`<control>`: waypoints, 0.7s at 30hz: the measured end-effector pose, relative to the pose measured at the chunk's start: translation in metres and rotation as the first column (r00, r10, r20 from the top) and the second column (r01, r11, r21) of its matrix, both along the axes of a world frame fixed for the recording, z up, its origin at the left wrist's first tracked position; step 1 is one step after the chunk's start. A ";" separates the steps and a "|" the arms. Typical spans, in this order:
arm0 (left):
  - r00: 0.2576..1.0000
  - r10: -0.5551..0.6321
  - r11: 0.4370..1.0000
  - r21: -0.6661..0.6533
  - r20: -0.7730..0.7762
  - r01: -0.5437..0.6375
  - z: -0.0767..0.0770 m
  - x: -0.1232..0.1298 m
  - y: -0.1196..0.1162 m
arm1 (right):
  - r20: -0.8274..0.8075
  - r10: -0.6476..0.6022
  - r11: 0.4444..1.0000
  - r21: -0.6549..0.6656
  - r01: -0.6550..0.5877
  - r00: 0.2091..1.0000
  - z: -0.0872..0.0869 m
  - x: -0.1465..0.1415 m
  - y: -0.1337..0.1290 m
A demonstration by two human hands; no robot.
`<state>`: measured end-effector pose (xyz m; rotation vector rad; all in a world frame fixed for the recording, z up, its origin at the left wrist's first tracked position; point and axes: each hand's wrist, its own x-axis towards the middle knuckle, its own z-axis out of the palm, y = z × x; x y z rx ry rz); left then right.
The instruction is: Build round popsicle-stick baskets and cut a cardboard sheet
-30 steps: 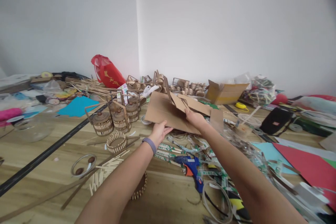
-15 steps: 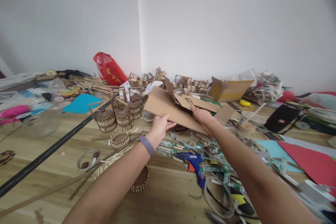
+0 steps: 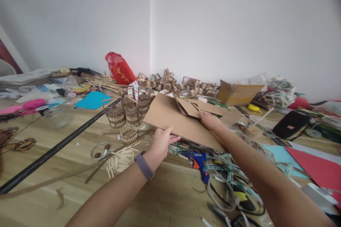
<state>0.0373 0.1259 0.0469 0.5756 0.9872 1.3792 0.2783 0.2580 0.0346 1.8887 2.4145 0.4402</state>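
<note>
A large brown cardboard sheet (image 3: pixel 181 123) is held tilted above the cluttered table. My left hand (image 3: pixel 162 142) grips its near edge, thumb on top and fingers partly beneath. My right hand (image 3: pixel 210 120) is closed on a smaller folded cardboard piece (image 3: pixel 188 107) that lies over the sheet's far right part. A blue glue gun (image 3: pixel 198 163) lies below the sheet, among clear and green plastic wrappers. Left of my left hand are a small open bamboo ring basket (image 3: pixel 129 133) and a heap of short sticks (image 3: pixel 121 159).
Lidded bamboo baskets (image 3: pixel 115 115) stand left of the cardboard, and more small baskets (image 3: pixel 193 83) lie by the wall. An open cardboard box (image 3: pixel 239 94), black speaker (image 3: pixel 290 124) and red sheet (image 3: pixel 317 165) are right. A red bag (image 3: pixel 120 69) leans at the back.
The large sheet has come slightly nearer and now covers more of the wrappers, with both hands still on the cardboard. The view has turned a little left, showing more of the table's left side.
</note>
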 end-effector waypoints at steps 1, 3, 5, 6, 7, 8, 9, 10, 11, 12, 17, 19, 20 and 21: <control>1.000 0.005 1.000 0.002 0.006 -0.005 -0.002 0.000 -0.001 | -0.031 0.008 1.000 0.025 -0.008 0.999 0.003 -0.002 -0.006; 1.000 0.007 1.000 0.011 0.014 -0.007 -0.003 -0.001 -0.004 | -0.103 0.049 0.997 0.062 -0.043 0.993 0.012 -0.006 -0.026; 1.000 -0.008 1.000 0.023 0.016 0.007 -0.002 -0.001 -0.006 | -0.162 0.142 0.990 0.047 -0.136 0.976 0.019 -0.012 -0.053; 1.000 -0.020 0.999 0.030 0.013 0.020 0.000 0.000 -0.007 | -0.187 0.201 0.979 0.020 -0.201 0.962 0.021 -0.016 -0.069; 0.999 -0.039 0.999 0.035 0.008 0.038 0.001 0.001 -0.009 | -0.206 0.262 0.963 -0.010 -0.270 0.943 0.022 -0.020 -0.086; 0.998 -0.056 0.998 0.042 0.001 0.056 0.003 0.003 -0.011 | -0.220 0.317 0.942 -0.038 -0.333 0.923 0.021 -0.025 -0.101; 0.997 -0.075 0.996 0.048 -0.011 0.076 0.005 0.005 -0.013 | -0.230 0.362 0.923 -0.047 -0.382 0.903 0.020 -0.029 -0.115; 0.994 -0.104 0.993 0.055 -0.024 0.105 0.006 0.007 -0.016 | -0.227 0.379 0.917 -0.038 -0.397 0.897 0.018 -0.033 -0.127; 0.989 -0.140 0.988 0.060 -0.040 0.142 0.007 0.008 -0.021 | -0.215 0.374 0.922 -0.018 -0.387 0.902 0.015 -0.036 -0.136; 0.981 -0.187 0.979 0.070 -0.054 0.190 0.007 0.009 -0.026 | -0.194 0.353 0.934 0.012 -0.358 0.915 0.013 -0.037 -0.142; 0.927 -0.315 0.925 0.151 -0.204 0.347 -0.013 -0.016 -0.062 | -0.073 0.260 0.960 0.125 -0.250 0.963 0.008 -0.032 -0.147; 0.792 -0.164 0.875 0.283 -0.587 0.392 -0.029 -0.037 -0.074 | -0.041 0.265 0.958 0.122 -0.259 0.963 0.011 -0.031 -0.148; 0.690 -0.056 0.865 0.310 -0.722 0.394 -0.037 -0.048 -0.077 | -0.027 0.269 0.957 0.116 -0.264 0.963 0.014 -0.032 -0.150; 0.576 0.032 0.871 0.305 -0.817 0.384 -0.045 -0.058 -0.079 | -0.012 0.270 0.957 0.111 -0.267 0.963 0.016 -0.034 -0.152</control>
